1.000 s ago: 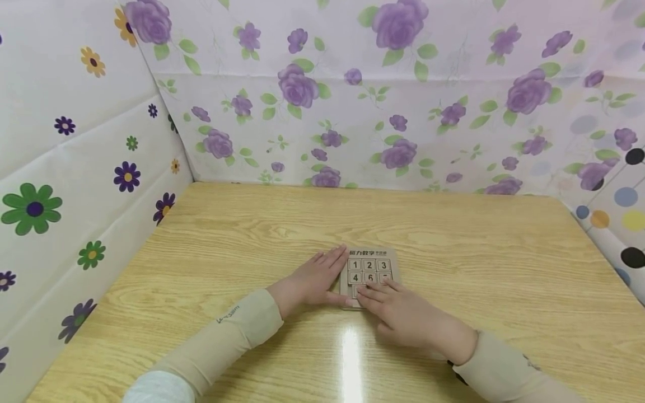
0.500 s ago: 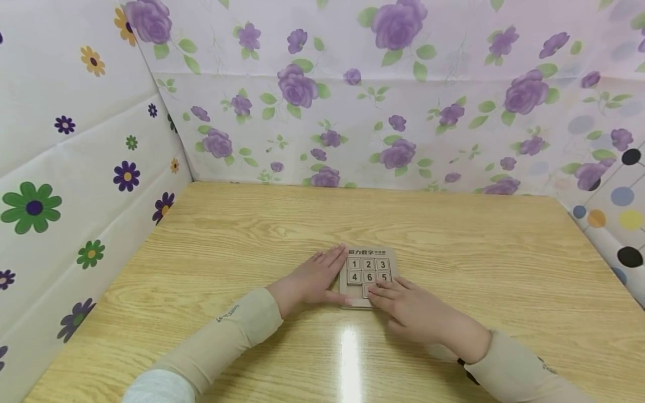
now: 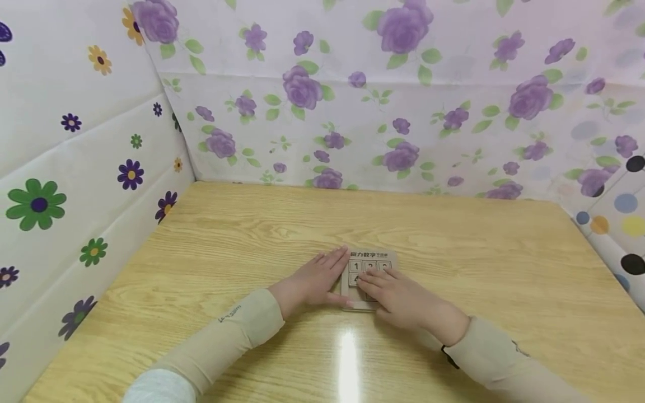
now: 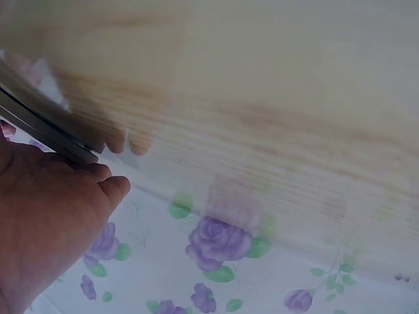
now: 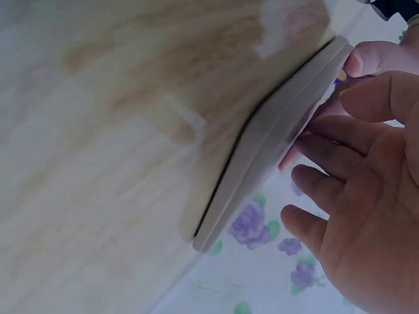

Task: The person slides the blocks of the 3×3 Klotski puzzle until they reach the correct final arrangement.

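Observation:
A sliding number puzzle point(image 3: 360, 306) lies flat on the wooden table in the head view. My left hand point(image 3: 314, 282) rests along its left side, fingers straight, with the thumb at the bottom edge. Fingers of my right hand point(image 3: 403, 296) touch the number tiles and cover most of the middle row. Tile 1 point(image 3: 356, 266) shows at the upper left, and tile 4 is partly covered. A bare slot lies at the lower left of the puzzle. In the right wrist view, the puzzle's edge point(image 5: 275, 137) appears beside my extended right fingers point(image 5: 311, 186).
The wooden table point(image 3: 252, 224) has a glossy surface with a bright reflection near the front. A purple-flowered sheet point(image 3: 302, 129) hangs behind it, a flower-printed sheet point(image 3: 75, 162) stands at the left and a dotted one point(image 3: 625, 224) at the right.
My right hand first moved right, baring the lower-left slot as a bottom-row tile shifted right, then moved up and left over the middle tiles. The left hand stays in place.

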The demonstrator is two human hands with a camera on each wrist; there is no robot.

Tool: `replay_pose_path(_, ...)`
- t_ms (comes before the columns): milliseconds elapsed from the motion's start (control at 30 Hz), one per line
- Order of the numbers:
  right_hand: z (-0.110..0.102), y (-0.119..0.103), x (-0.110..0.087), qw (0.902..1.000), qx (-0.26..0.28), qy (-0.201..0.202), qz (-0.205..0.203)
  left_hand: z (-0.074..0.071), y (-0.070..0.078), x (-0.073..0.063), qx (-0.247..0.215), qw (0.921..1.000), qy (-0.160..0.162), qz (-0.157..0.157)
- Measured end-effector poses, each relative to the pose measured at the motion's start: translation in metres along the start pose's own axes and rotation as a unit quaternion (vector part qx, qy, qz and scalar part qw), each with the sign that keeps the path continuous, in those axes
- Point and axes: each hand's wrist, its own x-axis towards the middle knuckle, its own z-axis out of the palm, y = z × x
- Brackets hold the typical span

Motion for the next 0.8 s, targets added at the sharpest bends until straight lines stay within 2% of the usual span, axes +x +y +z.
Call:
replay_pose_path(367,0.0,-0.015,-0.01,0.9994,-0.032,-0.002,-0.016,0.0,-0.001,-0.001,-0.007,1.0,0.003,0.0)
replay_pose_path(533,0.0,-0.018,-0.014,0.9992,-0.029,0.001,-0.027,-0.001,-0.001,-0.001,-0.013,0.9999,0.002,-0.004)
replay_pose_path(700,0.0,-0.011,-0.016,0.9999,-0.005,0.003,-0.011,0.001,-0.001,0.0,-0.009,1.0,0.004,0.0)
replay_pose_path(800,-0.001,-0.005,-0.017,0.9999,-0.009,0.011,0.005,0.002,-0.001,0.001,-0.01,0.9999,0.004,0.002)
